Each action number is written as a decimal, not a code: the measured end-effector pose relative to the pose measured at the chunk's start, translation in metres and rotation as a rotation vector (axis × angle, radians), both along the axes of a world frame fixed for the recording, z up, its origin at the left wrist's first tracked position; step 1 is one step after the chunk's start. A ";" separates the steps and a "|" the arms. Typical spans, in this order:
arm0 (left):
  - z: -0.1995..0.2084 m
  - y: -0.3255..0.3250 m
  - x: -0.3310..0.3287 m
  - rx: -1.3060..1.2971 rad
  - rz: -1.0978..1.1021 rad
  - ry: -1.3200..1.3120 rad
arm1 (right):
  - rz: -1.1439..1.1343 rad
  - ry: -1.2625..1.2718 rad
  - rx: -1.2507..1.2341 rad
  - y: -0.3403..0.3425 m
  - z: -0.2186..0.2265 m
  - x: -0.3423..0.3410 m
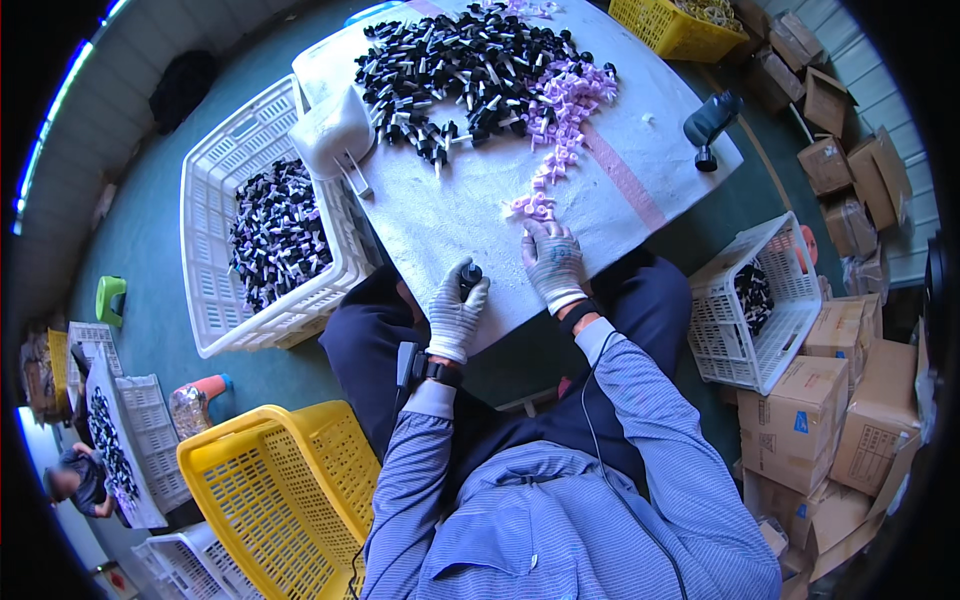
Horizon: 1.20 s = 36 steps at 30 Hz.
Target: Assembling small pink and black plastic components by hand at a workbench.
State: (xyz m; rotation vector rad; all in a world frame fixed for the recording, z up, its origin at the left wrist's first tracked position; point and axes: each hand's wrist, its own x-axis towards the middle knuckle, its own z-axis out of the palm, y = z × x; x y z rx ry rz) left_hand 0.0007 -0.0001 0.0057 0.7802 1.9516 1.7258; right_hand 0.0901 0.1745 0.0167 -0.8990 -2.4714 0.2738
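My left hand [456, 312], in a white knit glove, is closed around a small black cap [471, 272] near the front edge of the white tabletop [440, 215]. My right hand [553, 265], gloved too, reaches over the table with its fingers stretched out. Its fingertips touch or nearly touch the near end of a trail of small pink plastic pieces [535, 206]. That trail runs back to a larger pink heap [570, 95]. Beside it spreads a wide pile of black caps with pale stems [450, 75]. What lies under the right fingertips is hidden.
A white crate [215, 310] of mixed pieces stands left of the table, a white scoop-like container [335, 135] at its corner. A dark green tool-like object [710, 118] lies at the right edge. Yellow basket [280, 420], right crate [770, 350] and cardboard boxes [800, 420] surround me.
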 end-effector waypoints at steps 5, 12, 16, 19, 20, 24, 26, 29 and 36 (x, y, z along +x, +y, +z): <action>-0.001 0.000 0.000 0.002 0.006 0.004 | -0.008 -0.002 -0.020 -0.001 0.002 0.000; -0.002 0.001 0.001 -0.009 0.016 -0.020 | -0.018 -0.005 -0.015 -0.001 0.002 0.000; -0.004 0.000 0.000 -0.001 0.021 -0.020 | -0.011 0.007 -0.018 -0.002 0.003 0.000; 0.002 0.003 0.002 -0.004 0.013 -0.019 | -0.011 0.004 0.007 0.003 -0.002 0.003; 0.001 0.002 0.002 -0.006 0.015 -0.018 | -0.009 0.005 0.005 0.002 -0.002 0.002; -0.002 0.002 0.001 0.003 0.019 -0.036 | -0.007 0.010 -0.002 0.001 -0.002 0.001; -0.001 0.002 0.001 0.011 0.013 -0.045 | -0.015 0.005 0.001 0.002 -0.002 0.002; -0.001 0.001 0.002 -0.012 0.010 -0.026 | -0.015 0.009 -0.005 0.001 -0.001 0.001; 0.002 -0.001 0.000 -0.033 -0.025 -0.063 | -0.014 0.020 -0.049 0.000 0.004 0.000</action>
